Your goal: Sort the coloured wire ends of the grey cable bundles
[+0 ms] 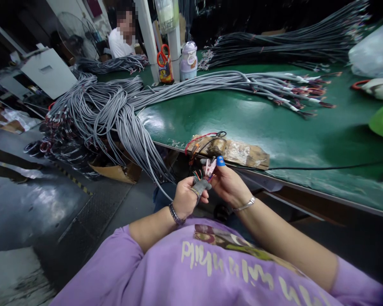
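My left hand [185, 197], with a grey covering on a finger, is closed around the end of a grey cable [166, 193]. Thin coloured wires [197, 174], green and red among them, fan out above that grip. Close beside it, my right hand [230, 183] wears a blue cover on one fingertip. Its fingers pinch a small pale pink clip [210, 168], shaped like a clothes peg, right at the wires. Whether the clip's jaws bite on a wire is too small to tell. Both hands are just off the table's near edge.
Grey cables [121, 102] hang over the green table's [185, 112] left end. A worn cardboard strip [245, 153] lies at the near edge. Behind stand red-handled scissors [163, 55] and a lilac bottle [189, 61]. Dark cables [274, 49] lie at the back; a person [121, 40] sits beyond.
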A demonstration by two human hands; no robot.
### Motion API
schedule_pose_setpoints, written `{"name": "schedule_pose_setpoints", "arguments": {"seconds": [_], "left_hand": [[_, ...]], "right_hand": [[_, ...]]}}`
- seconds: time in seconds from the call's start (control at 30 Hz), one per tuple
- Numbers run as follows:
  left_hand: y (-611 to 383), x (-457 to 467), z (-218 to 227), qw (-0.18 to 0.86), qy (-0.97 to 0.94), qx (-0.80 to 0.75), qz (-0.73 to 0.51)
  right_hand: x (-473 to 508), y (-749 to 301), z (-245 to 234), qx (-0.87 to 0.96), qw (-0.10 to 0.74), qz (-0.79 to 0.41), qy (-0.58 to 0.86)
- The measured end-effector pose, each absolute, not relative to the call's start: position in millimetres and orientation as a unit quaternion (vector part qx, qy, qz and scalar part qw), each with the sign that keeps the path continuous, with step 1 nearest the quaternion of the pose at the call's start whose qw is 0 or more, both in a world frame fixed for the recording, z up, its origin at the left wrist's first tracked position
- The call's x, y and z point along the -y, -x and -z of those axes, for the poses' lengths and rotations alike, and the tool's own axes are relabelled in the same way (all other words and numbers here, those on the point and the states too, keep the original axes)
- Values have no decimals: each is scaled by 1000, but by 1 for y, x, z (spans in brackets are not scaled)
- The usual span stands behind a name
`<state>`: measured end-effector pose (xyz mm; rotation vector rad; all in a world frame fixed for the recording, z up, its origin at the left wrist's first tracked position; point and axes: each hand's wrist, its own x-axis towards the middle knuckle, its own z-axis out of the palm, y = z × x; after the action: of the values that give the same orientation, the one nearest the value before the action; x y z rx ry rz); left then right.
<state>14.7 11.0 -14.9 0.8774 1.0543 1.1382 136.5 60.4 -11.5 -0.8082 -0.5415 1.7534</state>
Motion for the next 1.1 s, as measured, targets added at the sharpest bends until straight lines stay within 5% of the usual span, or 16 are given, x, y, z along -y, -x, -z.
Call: {"name": "schedule_pose_setpoints", "arguments": {"seconds": [1.1], "left_hand": [[-10,-6,21,629,-396,-473,-474]], "right_hand": [[-59,-136,10,198,539,-738,354]]}}
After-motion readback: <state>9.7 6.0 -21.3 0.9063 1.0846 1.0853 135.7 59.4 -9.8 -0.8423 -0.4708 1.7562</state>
